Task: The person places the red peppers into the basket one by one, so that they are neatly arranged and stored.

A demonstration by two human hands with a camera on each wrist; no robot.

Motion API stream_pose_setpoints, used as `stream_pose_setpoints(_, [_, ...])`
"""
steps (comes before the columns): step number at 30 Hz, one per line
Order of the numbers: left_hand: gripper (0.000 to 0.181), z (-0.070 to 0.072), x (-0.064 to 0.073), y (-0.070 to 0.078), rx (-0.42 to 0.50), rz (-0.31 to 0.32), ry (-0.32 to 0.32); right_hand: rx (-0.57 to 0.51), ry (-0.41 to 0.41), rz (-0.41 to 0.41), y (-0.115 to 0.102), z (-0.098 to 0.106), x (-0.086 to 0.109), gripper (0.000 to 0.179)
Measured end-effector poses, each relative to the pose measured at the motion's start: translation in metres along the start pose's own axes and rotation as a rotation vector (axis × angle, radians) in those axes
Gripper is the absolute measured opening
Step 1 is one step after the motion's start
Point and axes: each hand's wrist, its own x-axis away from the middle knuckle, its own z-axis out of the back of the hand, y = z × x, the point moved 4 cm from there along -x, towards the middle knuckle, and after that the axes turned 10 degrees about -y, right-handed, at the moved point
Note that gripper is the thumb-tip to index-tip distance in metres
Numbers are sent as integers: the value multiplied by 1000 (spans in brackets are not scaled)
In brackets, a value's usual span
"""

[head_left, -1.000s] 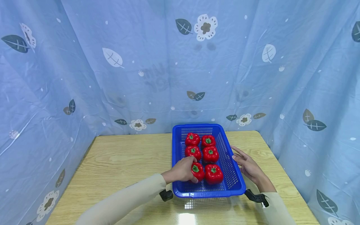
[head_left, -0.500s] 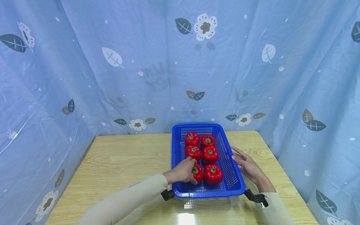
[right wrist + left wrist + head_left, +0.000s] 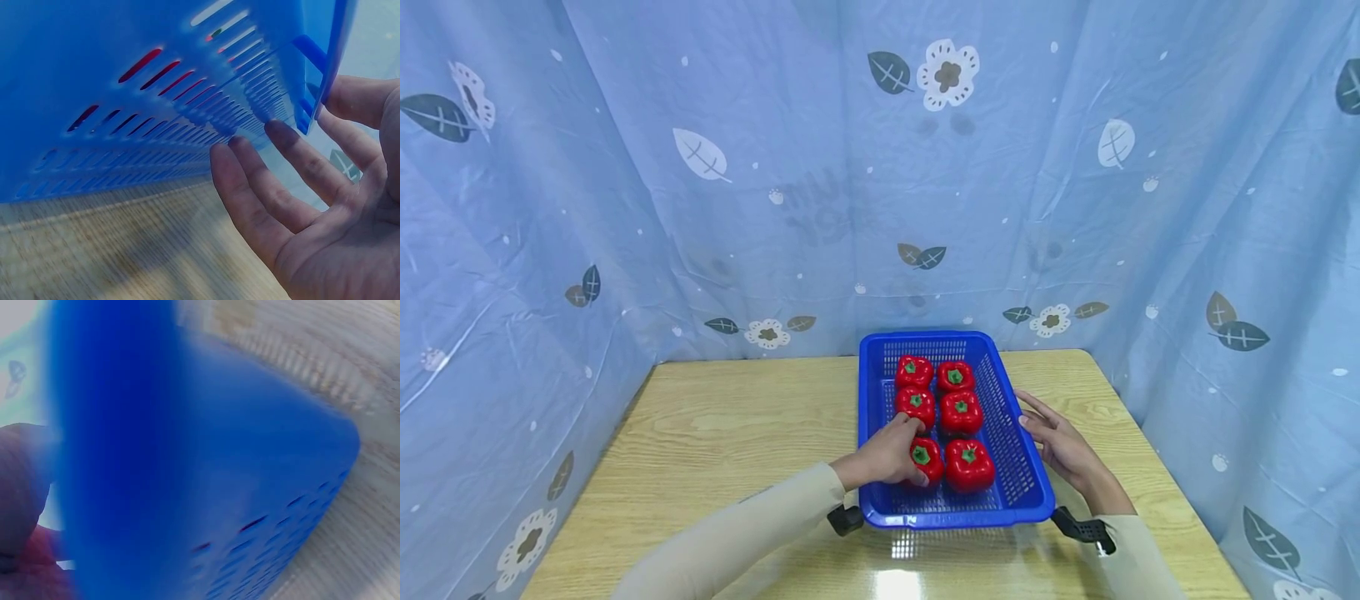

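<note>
Inside a blue plastic basket (image 3: 955,521) several red bell peppers with green stems stand in two columns. My left hand (image 3: 886,454) reaches over the basket's left rim and holds the front-left bell pepper (image 3: 929,461), thumb at its near side and fingers at its far side. To its right sits another bell pepper (image 3: 969,466), untouched. In the left wrist view the basket wall (image 3: 262,437) hides most of that hand. My right hand (image 3: 319,206) is at the basket's right side, its fairly straight fingers against the slotted outer wall and the thumb at the rim.
The basket stands on a wood-grain table (image 3: 737,425), whose surface extends to its left and right. A blue curtain (image 3: 820,208) with leaf and flower prints hangs behind and at both sides. Black wrist mounts (image 3: 1082,527) sit close to the basket's front corners.
My left hand shifts only slightly around the front-left bell pepper, which stays in the basket. The right hand and the basket keep their places.
</note>
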Motion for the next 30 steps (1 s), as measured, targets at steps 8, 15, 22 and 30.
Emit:
stream_pose_setpoints(8, [63,20,16,-7,104,-58,50,13,1,-5,-3,-1,1,63])
stream_pose_setpoints(15, [51,32,33,-19,265,-112,121,16,-28,14,-5,-1,1,64])
stream_pose_setpoints(22, [41,39,44,-29,385,-135,184,36,-14,7,-6,-1,0,64])
stream_pose_setpoints(30, [30,40,54,-41,475,-147,242,231,64,-54,-10,1,8,70])
